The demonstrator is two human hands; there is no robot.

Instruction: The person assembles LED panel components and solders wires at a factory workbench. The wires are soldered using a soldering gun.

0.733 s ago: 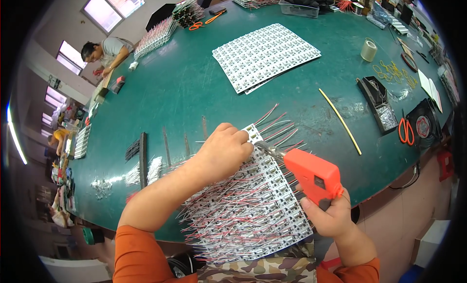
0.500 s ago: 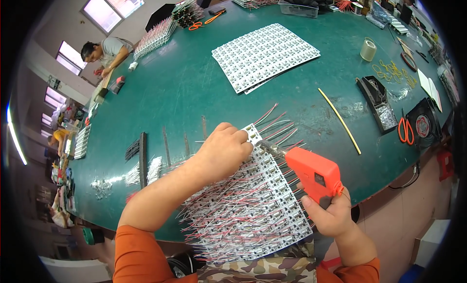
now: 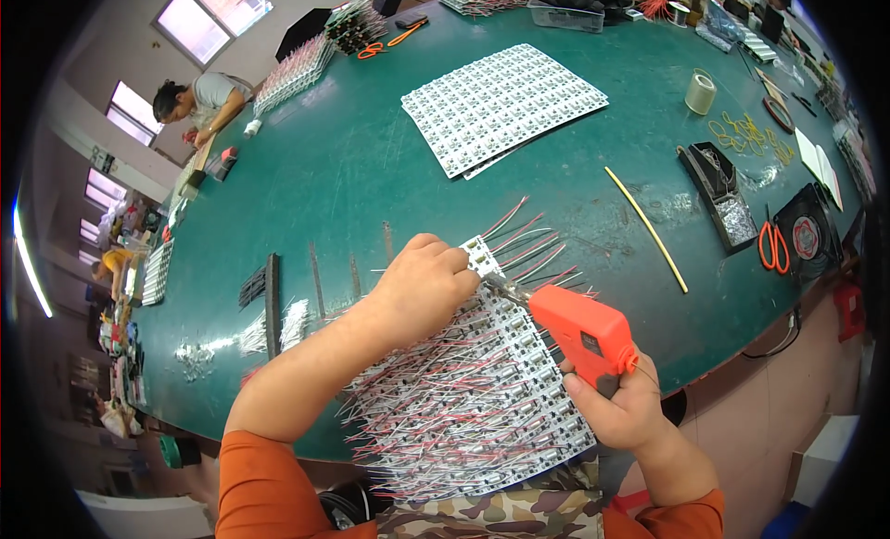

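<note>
A white circuit board panel (image 3: 538,377), full of small components and thin red, white and black wires, lies at the near edge of the table. My left hand (image 3: 425,284) rests over its far end, fingers pinched together; what they grip is hidden beneath them. In my right hand (image 3: 630,405) is an orange soldering gun (image 3: 579,326), its metal tip pointing left and touching or nearly touching the panel beside my left fingertips. Loose wires (image 3: 533,252) fan out past the panel's right edge.
White panels (image 3: 505,108) lie stacked ahead. A dark bar (image 3: 273,303) and bundles of short wires (image 3: 295,321) are at left. On the right are a yellow stick (image 3: 647,228), a black box (image 3: 718,196) and orange scissors (image 3: 772,247). Another person (image 3: 209,103) works at far left.
My right hand has brought the soldering gun a little left and down, its tip now closer to my left fingers. The left hand stays nearly still.
</note>
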